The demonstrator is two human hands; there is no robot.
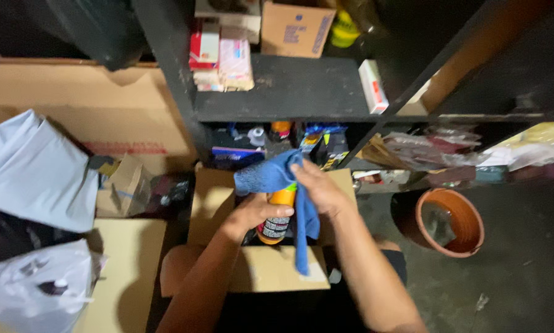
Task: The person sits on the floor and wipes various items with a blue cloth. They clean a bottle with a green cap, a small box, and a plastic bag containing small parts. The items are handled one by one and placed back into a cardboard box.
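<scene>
Your left hand (252, 216) is wrapped around the lower body of an orange spray can (279, 216), fingers pressed round its labelled part, holding it upright over the open cardboard box (270, 271) that sits on the floor in front of you. Your right hand (320, 188) lies on top of a blue cloth (270, 176), its grip pressing the cloth against the upper end of the can; one tail of the cloth hangs down past the can's right side to the near flap of the box. The can's top is hidden under the cloth.

Behind the box stands a dark shelf unit (289, 92): its upper board carries stacked small packets (224, 58) at the left end, a brown carton (296, 28) at the back and a white and red box (373, 85) at the front right edge. The lower shelf is crowded with small bottles and packages too dim to tell apart. On the floor to the right sits a terracotta pot (451, 222); to the left lie white plastic bags (33, 169) and more flattened cardboard (86, 105)
</scene>
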